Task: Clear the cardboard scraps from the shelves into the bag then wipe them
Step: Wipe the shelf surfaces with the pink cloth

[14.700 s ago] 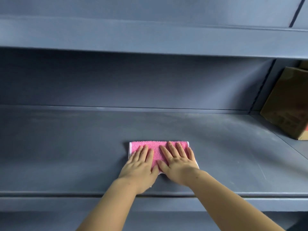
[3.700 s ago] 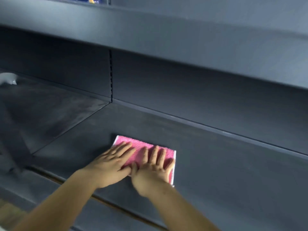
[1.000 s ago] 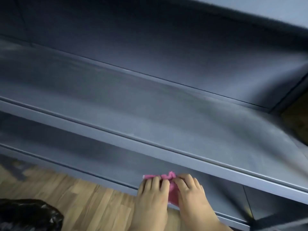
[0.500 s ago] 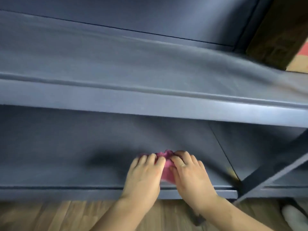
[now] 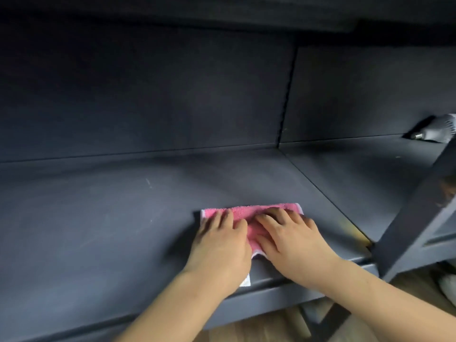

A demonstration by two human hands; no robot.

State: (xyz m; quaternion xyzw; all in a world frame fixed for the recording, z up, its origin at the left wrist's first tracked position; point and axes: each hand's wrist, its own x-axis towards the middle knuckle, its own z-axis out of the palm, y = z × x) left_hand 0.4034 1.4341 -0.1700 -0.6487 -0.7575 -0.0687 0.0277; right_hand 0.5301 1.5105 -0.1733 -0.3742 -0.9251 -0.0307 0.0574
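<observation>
A pink cloth (image 5: pixel 249 213) with a white edge lies spread on the dark grey lower shelf (image 5: pixel 103 218), near its front edge. My left hand (image 5: pixel 219 245) presses flat on the cloth's left half. My right hand (image 5: pixel 291 238) presses flat on its right half, fingers spread and pointing toward the back. Both hands lie side by side and cover most of the cloth. No cardboard scraps or bag show in this view.
A grey tool-like object (image 5: pixel 436 132) lies at the back right of the neighbouring shelf bay. A slanted dark upright post (image 5: pixel 414 218) stands at the right. The upper shelf's underside (image 5: pixel 197 11) hangs overhead. Wooden floor (image 5: pixel 266 327) shows below the shelf edge.
The hands came down from the upper shelf to the lower one. The cloth, bunched between the fingers half a second ago, now lies spread flat under both palms, farther onto the shelf.
</observation>
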